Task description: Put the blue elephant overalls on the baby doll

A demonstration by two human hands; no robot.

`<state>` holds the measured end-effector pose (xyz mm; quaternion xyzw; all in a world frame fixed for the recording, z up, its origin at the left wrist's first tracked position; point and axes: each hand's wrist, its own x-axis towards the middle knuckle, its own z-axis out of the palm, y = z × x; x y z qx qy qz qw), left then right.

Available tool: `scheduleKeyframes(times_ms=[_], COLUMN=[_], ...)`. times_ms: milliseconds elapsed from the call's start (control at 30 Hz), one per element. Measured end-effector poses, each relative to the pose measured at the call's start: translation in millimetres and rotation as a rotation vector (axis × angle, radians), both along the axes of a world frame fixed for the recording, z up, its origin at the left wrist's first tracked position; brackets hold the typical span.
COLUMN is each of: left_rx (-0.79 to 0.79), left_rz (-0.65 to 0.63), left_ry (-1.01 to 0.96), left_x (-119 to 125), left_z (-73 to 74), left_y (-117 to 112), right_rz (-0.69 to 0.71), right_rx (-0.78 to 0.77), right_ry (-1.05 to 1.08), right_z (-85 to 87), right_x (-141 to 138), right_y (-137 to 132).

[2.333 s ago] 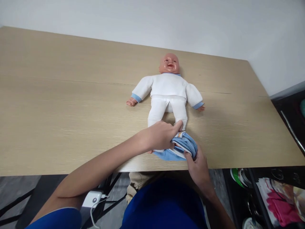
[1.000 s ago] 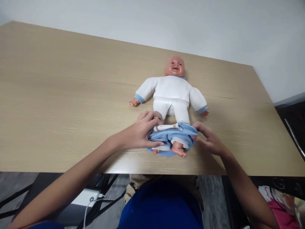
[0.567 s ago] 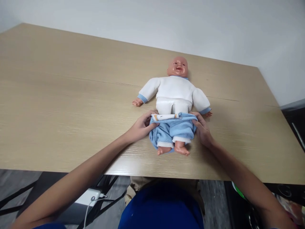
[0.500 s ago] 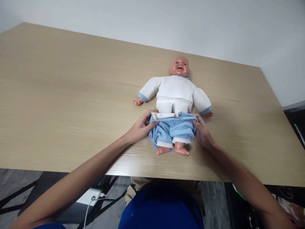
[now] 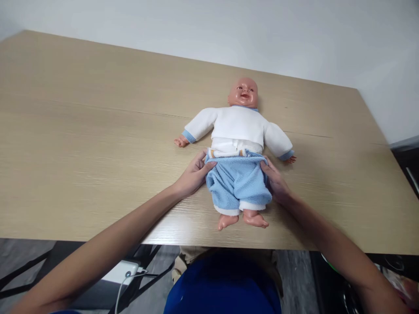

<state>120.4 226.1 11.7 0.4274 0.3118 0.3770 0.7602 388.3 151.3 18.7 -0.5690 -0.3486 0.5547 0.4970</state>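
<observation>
A baby doll (image 5: 238, 124) lies on its back on the wooden table, head toward the wall and feet toward me. It wears a white top with blue cuffs. Light blue doll pants (image 5: 237, 181) with white hems cover its legs, and the bare feet stick out below. My left hand (image 5: 196, 172) pinches the waistband at one side, thumb on top. At the opposite side my right hand (image 5: 274, 176) grips the same waistband. The front edge of the waistband is stretched between both hands at the doll's lower belly. Some fingers are hidden behind the cloth.
The wooden table (image 5: 98, 144) reaches back to a pale wall (image 5: 209, 35). Below its front edge, at left, a white box-shaped device (image 5: 121, 271) with a cable rests on a dark surface. Dark objects stand at the lower right.
Both hands have drawn the pants up the doll's legs toward its waist, covering more of the white body. The legs look straighter, with the feet now nearer to me.
</observation>
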Motion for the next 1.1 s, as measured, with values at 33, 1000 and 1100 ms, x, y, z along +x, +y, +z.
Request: scheduleKeyframes(times_ms=[33, 1000, 1100], left_rx=[0.002, 0.12, 0.143], left_rz=[0.002, -0.028, -0.094], left_ry=[-0.002, 0.019, 0.033], left_x=[1, 7, -3], left_z=[0.1, -2.4, 4.6], left_y=[0, 11, 15], right_rz=[-0.009, -0.037, -0.057], right_rx=[-0.001, 0.152, 0.196], right_ry=[0.016, 0.194, 0.149], right_z=[-1.3, -3.1, 0.4], right_x=[-1, -5, 0], right_y=[0, 12, 9])
